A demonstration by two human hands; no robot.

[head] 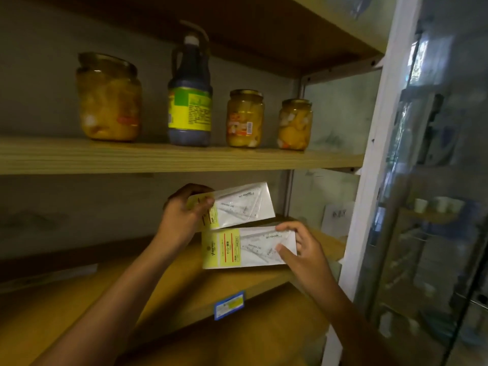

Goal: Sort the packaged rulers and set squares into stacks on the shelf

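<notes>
Upper set square pack (237, 204): a flat clear sleeve with a yellow card header, printed "SET SQUARE"; it is lifted above the middle shelf (184, 281) and tilted, its right end higher.
Lower set square pack (245, 247): the same kind of pack, just below the upper one and near the front edge of the middle shelf; I cannot tell if it lies on the board or is held a little above it.
Left hand (182, 215): it pinches the yellow header end of the upper pack, thumb in front, fingers behind.
Right hand (298, 249): fingers and thumb curl around the right end of the lower pack and grip it.
Handling: the packs look light and thin, stiff from the plastic squares inside, and the glossy film is probably slippery. I think the card header or a short edge is the safest hold, and a stack may slide if edges are not aligned.
Price label (229, 305): blue, on the front edge of the middle shelf, below the lower pack.
Above the middle shelf: three jars of yellow preserved fruit (108, 99) and a dark sauce bottle (190, 93) on the next board.
</notes>
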